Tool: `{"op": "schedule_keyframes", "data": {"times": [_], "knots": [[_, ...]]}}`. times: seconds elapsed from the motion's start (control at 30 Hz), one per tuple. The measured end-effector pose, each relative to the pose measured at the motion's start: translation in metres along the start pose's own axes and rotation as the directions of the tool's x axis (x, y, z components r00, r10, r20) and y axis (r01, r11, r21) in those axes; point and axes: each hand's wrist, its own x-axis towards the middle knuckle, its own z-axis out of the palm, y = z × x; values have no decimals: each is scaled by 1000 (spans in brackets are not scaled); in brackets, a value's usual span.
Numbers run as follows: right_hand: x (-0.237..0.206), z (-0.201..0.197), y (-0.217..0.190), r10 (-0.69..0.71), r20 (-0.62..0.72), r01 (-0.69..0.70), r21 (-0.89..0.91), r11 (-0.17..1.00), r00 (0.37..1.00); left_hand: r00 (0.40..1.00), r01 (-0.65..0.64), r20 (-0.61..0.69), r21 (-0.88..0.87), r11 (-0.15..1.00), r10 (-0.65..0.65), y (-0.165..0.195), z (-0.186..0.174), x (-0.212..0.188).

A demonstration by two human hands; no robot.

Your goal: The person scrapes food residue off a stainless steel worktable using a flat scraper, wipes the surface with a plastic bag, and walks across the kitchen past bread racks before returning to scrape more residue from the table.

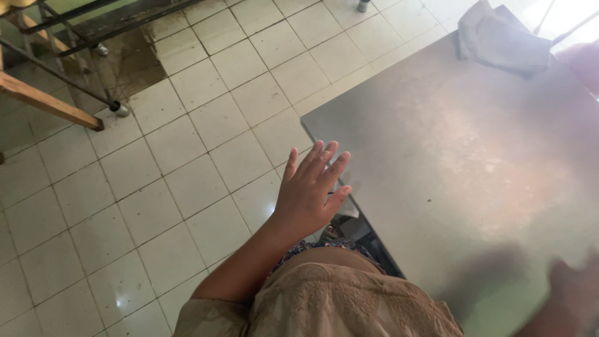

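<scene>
The pale square-tiled floor (187,143) is filling the left half of the view. The large grey steel bench (462,162) is lying at 3 o'clock, and its near corner is just beside the left hand (310,190). This hand is hovering at the centre, its fingers (324,159) spread open and holding nothing. A crumpled grey cloth (499,40) is resting on the bench at 1 o'clock. The right hand (577,284) is showing at 4 o'clock over the bench, blurred; I cannot tell its fingers.
</scene>
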Motion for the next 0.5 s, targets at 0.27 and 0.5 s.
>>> {"op": "schedule_keyframes", "data": {"times": [0.27, 0.5], "knots": [[-193, -50, -380, -866, -315, 805, 573, 153, 389, 977, 170, -145, 80, 982, -158, -43, -111, -107], [-365, -152, -505, -954, -289, 946, 281, -162, -77, 898, 401, -302, 262, 878, -320, -78, -191, -244]]}}
